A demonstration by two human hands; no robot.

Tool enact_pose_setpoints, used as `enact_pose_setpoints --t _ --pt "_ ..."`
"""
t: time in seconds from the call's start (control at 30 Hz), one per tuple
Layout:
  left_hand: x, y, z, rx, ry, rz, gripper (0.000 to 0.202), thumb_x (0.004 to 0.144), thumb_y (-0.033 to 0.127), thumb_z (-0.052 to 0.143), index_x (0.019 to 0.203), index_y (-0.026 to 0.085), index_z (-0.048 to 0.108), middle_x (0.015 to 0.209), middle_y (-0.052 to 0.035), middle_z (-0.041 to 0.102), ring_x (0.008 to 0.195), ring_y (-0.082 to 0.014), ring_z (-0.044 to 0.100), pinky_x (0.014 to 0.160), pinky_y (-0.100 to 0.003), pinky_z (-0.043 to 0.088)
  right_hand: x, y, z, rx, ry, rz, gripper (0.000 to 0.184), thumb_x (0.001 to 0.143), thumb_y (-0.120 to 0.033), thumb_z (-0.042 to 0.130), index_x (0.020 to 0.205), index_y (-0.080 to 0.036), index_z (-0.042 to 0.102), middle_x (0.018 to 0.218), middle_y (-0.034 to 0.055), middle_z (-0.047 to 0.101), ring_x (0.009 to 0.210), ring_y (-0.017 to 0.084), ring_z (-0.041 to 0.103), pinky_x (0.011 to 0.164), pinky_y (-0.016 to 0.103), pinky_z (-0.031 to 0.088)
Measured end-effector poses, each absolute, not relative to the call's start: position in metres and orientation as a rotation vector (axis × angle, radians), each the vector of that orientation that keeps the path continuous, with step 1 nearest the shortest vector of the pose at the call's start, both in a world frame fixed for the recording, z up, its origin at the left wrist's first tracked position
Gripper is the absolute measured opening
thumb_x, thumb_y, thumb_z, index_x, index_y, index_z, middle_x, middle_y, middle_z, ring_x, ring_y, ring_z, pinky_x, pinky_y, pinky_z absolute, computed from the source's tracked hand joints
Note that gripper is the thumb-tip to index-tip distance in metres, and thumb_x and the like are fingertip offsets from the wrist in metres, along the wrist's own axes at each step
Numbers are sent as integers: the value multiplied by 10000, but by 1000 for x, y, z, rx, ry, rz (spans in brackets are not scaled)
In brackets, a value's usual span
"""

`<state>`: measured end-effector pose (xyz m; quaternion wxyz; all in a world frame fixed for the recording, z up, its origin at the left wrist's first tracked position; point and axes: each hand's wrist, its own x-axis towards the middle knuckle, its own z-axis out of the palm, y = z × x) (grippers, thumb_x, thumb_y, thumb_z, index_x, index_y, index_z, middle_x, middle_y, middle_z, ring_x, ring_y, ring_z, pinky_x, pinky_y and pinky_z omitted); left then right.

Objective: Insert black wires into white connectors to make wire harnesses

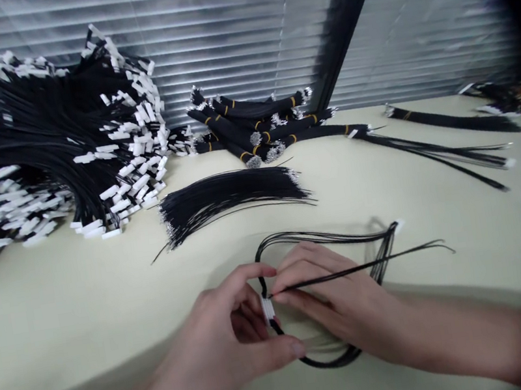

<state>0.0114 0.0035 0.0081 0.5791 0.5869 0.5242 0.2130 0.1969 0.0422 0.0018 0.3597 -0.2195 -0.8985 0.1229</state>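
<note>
My left hand (242, 329) curls around a white connector housing (268, 310), its fingers and thumb closed about it. Black wires leave the housing at its top and bottom and loop to the right. My right hand (325, 290) pinches thin black wires (365, 266) close to the upper end of the housing; their loose ends stick out to the right. Beyond my right hand, the looped wires meet a second white connector (398, 226). Whether the pinched wire tips enter the housing is too small to tell.
Loose black wires (231, 196) lie spread in front of my hands. Behind them are banded wire bundles (274, 130). A large heap of black cables with white connectors (53, 135) fills the left. More wires (436, 150) lie at right, before window blinds (223, 23).
</note>
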Motion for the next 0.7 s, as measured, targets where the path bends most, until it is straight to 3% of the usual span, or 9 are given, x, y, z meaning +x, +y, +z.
enact_pose_setpoints --t 0.33,0.7 --pt "10 2 6 1399 1225 502 627 666 437 754 1199 344 438 789 60 586 638 -123 570 589 -246 482 203 34 9 -696 -2486 487 193 915 -111 372 852 -219 520 864 3 632 800 166 561 764 329 469" --pt "12 3 8 1383 1213 508 619 668 430 754 1195 336 443 778 57 577 651 -132 581 600 -254 489 202 38 7 -698 -2453 596 120 916 -161 452 856 -238 523 872 -17 632 846 170 566 833 304 457"
